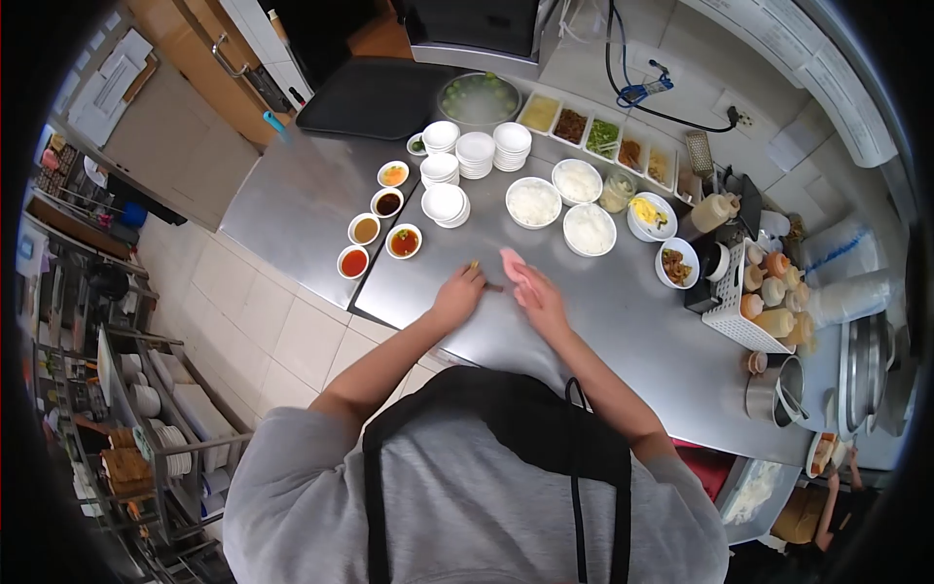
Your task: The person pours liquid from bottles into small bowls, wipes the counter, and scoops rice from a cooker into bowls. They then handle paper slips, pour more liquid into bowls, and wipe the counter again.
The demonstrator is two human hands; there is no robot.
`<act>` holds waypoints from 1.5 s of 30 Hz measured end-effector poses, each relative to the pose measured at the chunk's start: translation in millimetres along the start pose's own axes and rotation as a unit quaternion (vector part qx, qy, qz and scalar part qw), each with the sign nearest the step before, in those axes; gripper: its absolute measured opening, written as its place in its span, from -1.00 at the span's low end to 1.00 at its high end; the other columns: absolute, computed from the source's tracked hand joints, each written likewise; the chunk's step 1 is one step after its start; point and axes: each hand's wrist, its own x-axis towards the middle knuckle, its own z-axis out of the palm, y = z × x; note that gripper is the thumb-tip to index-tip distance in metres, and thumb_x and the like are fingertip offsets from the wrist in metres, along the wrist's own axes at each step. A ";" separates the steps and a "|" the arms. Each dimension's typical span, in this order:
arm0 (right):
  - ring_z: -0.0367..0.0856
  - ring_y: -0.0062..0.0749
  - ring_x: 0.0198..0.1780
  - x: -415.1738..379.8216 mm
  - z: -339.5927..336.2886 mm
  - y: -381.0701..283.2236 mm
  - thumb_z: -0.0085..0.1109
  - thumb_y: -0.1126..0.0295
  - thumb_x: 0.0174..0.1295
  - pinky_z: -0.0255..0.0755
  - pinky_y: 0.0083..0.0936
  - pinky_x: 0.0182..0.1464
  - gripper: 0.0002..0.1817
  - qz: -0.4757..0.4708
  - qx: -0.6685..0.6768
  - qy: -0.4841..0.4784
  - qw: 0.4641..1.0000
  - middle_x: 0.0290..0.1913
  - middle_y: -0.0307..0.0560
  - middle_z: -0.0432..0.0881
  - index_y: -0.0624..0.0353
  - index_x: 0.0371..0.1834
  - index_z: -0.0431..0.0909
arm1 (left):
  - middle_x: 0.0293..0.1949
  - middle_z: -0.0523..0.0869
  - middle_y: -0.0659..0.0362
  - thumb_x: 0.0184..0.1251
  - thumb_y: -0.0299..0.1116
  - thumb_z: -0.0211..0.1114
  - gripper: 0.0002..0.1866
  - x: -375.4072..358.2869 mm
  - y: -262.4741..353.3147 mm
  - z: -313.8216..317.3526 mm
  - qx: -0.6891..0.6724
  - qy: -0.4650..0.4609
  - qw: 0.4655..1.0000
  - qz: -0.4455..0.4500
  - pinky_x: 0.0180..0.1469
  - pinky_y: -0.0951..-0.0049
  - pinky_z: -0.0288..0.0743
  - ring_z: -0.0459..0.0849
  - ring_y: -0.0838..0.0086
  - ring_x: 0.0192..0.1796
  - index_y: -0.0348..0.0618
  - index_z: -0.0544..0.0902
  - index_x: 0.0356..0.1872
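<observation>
My left hand [460, 296] rests low over the steel counter with its fingers curled in. A small yellowish bit shows at its fingertips, and a short brownish thing [494, 287] sticks out beside it; I cannot make out what either is. To its right, my right hand [543, 304] is closed around a folded pink cloth [513, 264], which pokes out past the fingers. Beyond my hands stand white bowls of rice [533, 202]. Small sauce bowls, one with red sauce [353, 261], sit at the left, near stacks of small white bowls [445, 202].
Containers of toppings [603, 138] line the wall. At right are a bowl of yellow food [650, 214], a bowl of brown food [676, 263], a white basket of bottles [744, 311] and a metal pot [773, 389]. A black tray [375, 97] lies at the back left.
</observation>
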 end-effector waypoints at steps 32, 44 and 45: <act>0.13 0.09 0.30 -32.2 39.5 24.6 0.04 0.39 0.11 0.01 0.03 0.27 -0.60 -0.067 -0.386 -0.039 0.919 0.21 0.05 0.27 -0.11 0.08 0.45 | -0.26 0.64 -0.03 0.12 -0.48 0.28 -0.79 -67.3 0.7 -69.5 -0.314 0.067 0.939 -0.126 -0.18 0.40 0.55 0.66 0.22 -0.25 -0.35 0.60 -0.21; 0.19 -0.10 0.33 -354.4 -102.5 -2.1 -0.11 0.76 -0.14 0.15 -0.11 0.28 -0.14 0.149 -0.426 -0.165 0.877 0.35 0.13 0.13 -0.08 0.37 0.12 | -0.19 0.64 -0.02 0.19 -0.48 0.24 -0.80 -63.9 129.1 -31.9 -0.346 -0.027 0.937 -0.037 -0.13 0.39 0.62 0.67 0.28 -0.19 -0.38 0.58 -0.19; 0.32 -0.21 0.23 -365.8 -128.3 -20.1 -0.12 0.76 -0.14 0.31 -0.25 0.14 -0.14 0.386 -0.164 -0.139 0.897 0.28 0.13 0.24 0.00 0.38 0.09 | -0.19 0.64 -0.02 0.19 -0.48 0.24 -0.80 -64.9 136.2 -28.1 -0.346 -0.035 0.937 -0.034 -0.13 0.39 0.62 0.67 0.28 -0.19 -0.38 0.58 -0.19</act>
